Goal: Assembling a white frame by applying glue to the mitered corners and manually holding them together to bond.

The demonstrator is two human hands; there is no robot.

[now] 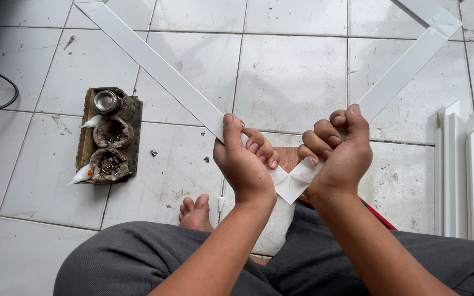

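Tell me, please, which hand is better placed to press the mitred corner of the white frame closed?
Right, probably. The right hand has its heel against the corner joint, while the left hand grips higher up the left strip.

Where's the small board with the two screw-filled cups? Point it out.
In the head view, the board lies on the tiled floor at left, beside the left hand, below the white strip.
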